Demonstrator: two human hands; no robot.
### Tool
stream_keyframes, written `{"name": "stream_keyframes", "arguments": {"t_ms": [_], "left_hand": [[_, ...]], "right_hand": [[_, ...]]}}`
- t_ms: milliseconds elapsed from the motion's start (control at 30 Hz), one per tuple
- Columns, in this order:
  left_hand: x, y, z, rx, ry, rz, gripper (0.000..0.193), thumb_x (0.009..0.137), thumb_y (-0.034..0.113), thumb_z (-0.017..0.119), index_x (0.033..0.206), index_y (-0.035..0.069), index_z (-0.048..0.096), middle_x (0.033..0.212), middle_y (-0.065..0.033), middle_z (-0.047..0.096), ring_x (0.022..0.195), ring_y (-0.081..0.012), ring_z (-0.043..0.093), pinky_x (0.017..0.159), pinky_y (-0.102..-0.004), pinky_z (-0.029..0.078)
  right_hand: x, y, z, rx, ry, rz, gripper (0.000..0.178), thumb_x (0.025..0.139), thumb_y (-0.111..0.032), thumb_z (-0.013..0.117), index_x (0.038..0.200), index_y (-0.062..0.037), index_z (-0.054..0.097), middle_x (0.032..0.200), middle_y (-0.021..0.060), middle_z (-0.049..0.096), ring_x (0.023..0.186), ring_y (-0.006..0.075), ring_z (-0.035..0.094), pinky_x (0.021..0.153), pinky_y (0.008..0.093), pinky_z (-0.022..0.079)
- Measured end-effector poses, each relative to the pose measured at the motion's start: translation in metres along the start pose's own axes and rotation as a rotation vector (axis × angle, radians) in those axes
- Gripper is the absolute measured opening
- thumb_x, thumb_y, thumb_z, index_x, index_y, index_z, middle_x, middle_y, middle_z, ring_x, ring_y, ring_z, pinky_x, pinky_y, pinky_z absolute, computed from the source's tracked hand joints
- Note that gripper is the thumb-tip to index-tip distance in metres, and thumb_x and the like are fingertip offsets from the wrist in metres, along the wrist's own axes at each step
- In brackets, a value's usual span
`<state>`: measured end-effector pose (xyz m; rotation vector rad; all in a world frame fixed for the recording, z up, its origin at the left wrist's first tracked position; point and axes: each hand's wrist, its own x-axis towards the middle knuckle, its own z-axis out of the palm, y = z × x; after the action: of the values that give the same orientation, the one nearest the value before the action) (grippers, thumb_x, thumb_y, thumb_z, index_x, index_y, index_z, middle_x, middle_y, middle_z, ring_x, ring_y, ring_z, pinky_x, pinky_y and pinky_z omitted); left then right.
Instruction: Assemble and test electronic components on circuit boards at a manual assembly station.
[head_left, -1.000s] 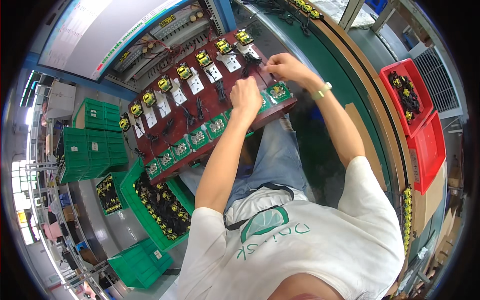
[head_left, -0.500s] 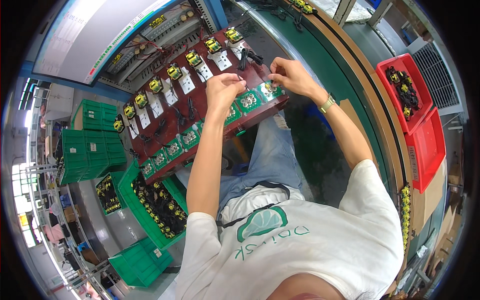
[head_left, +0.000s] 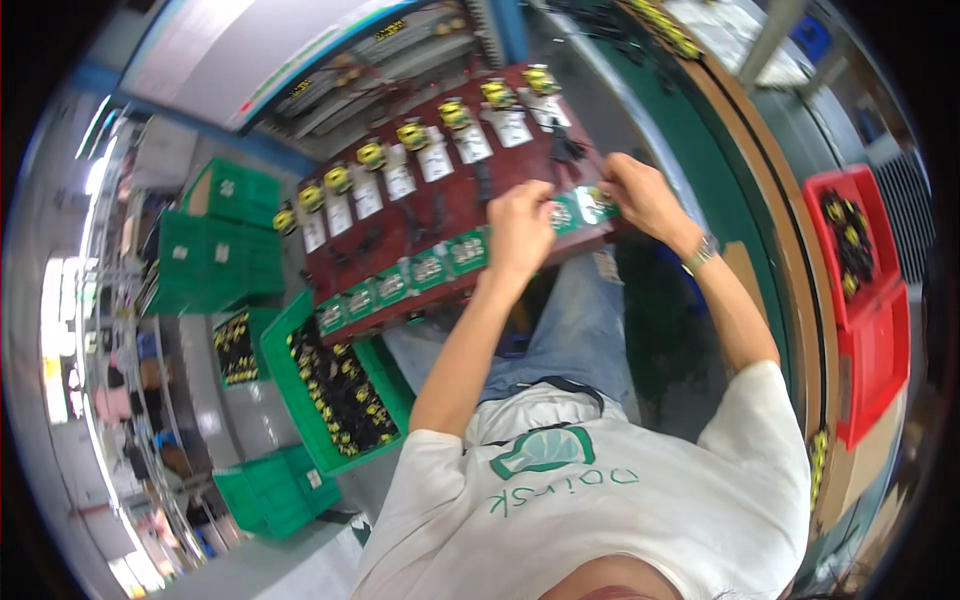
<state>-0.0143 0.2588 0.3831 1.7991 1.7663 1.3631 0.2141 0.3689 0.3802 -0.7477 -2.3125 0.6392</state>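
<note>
A dark red test panel (head_left: 455, 205) lies before me, with a row of green circuit boards (head_left: 428, 266) along its near edge. Above them runs a row of white socket plates (head_left: 434, 160), and small yellow-and-black transformers (head_left: 412, 135) sit at the far ends of these. My left hand (head_left: 522, 228) is closed, fingertips pinched beside the second board from the right. At the rightmost board (head_left: 597, 204), my right hand (head_left: 648, 205) is also pinched closed. Whatever is between the fingers of either hand is too blurred to make out. Black cables (head_left: 567, 148) lie bundled just beyond the hands.
A green crate (head_left: 287, 408) full of cabled transformers stands at the lower left, near stacked green crates (head_left: 215, 262). Red bins (head_left: 874, 355) are at the right, beyond a green conveyor (head_left: 735, 190). A large screen (head_left: 250, 55) hangs over the panel's far left.
The whole view has shifted, so the panel appears farther right, and the picture is more smeared. Both hands stay pinched at the same two right-hand boards.
</note>
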Motion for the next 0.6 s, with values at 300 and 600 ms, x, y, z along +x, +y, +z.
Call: {"name": "stream_keyframes", "arguments": {"t_ms": [300,600], "left_hand": [[-0.006,0.003,0.009,0.048,0.081,0.049,0.026,0.084,-0.009,0.072,0.108,-0.001,0.071,0.095,-0.0146,0.077,0.076,-0.0359,0.071,0.073,-0.0421,0.056],[-0.011,0.006,0.014,0.271,0.099,0.074,0.025,0.083,-0.006,0.074,0.107,0.001,0.07,0.095,-0.0133,0.076,0.08,-0.0357,0.071,0.075,-0.0434,0.057]], "right_hand": [[0.0,-0.02,-0.001,0.093,-0.02,0.181,0.018,0.093,0.0,0.071,0.104,-0.0014,0.056,0.09,0.0121,0.065,0.071,0.0333,0.058,0.071,0.0429,0.049],[0.0,-0.012,0.004,0.067,0.024,0.155,0.009,0.092,0.0,0.075,0.097,0.0026,0.067,0.094,0.0097,0.067,0.069,0.0276,0.056,0.069,0.0383,0.049]]}}
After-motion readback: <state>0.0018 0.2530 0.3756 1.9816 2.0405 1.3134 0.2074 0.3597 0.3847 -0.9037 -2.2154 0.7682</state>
